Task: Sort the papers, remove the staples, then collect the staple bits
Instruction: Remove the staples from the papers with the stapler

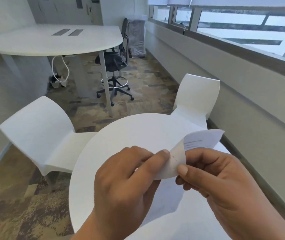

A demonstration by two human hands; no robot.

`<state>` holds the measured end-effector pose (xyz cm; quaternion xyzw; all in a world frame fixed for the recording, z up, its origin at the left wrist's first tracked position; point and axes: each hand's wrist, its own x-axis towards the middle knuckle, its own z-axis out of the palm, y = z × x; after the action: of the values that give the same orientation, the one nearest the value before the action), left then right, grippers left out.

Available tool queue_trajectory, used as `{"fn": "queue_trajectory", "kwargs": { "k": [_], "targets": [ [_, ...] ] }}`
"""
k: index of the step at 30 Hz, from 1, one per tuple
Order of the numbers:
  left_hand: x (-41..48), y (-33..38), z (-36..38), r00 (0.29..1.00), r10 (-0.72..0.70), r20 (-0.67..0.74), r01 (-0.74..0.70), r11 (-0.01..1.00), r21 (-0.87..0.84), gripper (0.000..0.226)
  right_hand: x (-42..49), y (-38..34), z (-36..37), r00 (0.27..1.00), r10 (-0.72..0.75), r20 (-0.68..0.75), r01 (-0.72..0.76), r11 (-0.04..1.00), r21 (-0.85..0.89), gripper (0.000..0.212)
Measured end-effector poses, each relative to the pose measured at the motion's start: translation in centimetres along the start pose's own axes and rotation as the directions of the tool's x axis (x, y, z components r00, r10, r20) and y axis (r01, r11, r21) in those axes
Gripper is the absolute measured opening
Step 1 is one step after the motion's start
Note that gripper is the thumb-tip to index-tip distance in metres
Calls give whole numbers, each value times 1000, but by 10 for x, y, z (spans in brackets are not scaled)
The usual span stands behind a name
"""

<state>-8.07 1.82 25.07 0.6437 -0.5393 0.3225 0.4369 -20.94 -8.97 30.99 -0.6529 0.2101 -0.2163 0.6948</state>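
A small stack of white papers [199, 142] is held in the air above a round white table [121, 135]. Its near corner is curled over, and small marks like staple holes or legs show on the curled part. My left hand [126, 184] pinches that corner between thumb and forefinger. My right hand [214, 177] grips the same corner from the right, thumb on top. A tiny shiny speck sits by my left forefinger; I cannot tell whether it is a staple bit. More white paper lies on the table under my right hand.
Two white chairs stand at the table, one at the left [39, 134] and one at the far right [197, 97]. Behind them are a large white desk [51, 40] and a black office chair [115, 64]. A window wall runs along the right.
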Motion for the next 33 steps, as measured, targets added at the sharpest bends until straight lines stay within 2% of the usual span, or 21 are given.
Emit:
{"fn": "queue_trajectory", "kwargs": {
  "k": [3, 5, 7, 12, 21, 25, 29, 33],
  "targets": [
    [1, 8, 2, 998, -55, 6, 56, 994, -98, 8, -4, -1, -7, 1000, 13, 8, -14, 1000, 13, 10],
    [1, 13, 4, 997, -72, 7, 73, 990, -117, 19, -7, -1, -9, 1000, 20, 21, -20, 1000, 15, 10],
    [0, 17, 3, 998, -53, 16, 55, 990, -129, 25, -10, -1, -11, 999, 20, 26, -21, 999, 26, 9],
    [1, 18, -3, 998, 28, 58, -21, 993, -120, 20, -17, 1, -12, 999, 22, 25, -22, 999, 33, 10],
    [-1, 22, -9, 991, 128, 37, -127, 992, -29, 27, -25, 2, -8, 1000, -15, -17, 14, 1000, -11, 13],
    [-1, 22, -11, 991, 127, 29, -126, 991, -37, 26, -26, 2, -5, 1000, -27, -13, 27, 1000, 2, 13],
    [0, 23, -16, 991, 129, 30, -128, 991, -41, 11, -28, 4, -2, 1000, -20, -2, 20, 1000, 14, 13],
    [-1, 23, -18, 993, 117, 5, -117, 992, -56, 9, -28, 5, 0, 1000, -17, -2, 17, 1000, 1, 13]
  ]
}}
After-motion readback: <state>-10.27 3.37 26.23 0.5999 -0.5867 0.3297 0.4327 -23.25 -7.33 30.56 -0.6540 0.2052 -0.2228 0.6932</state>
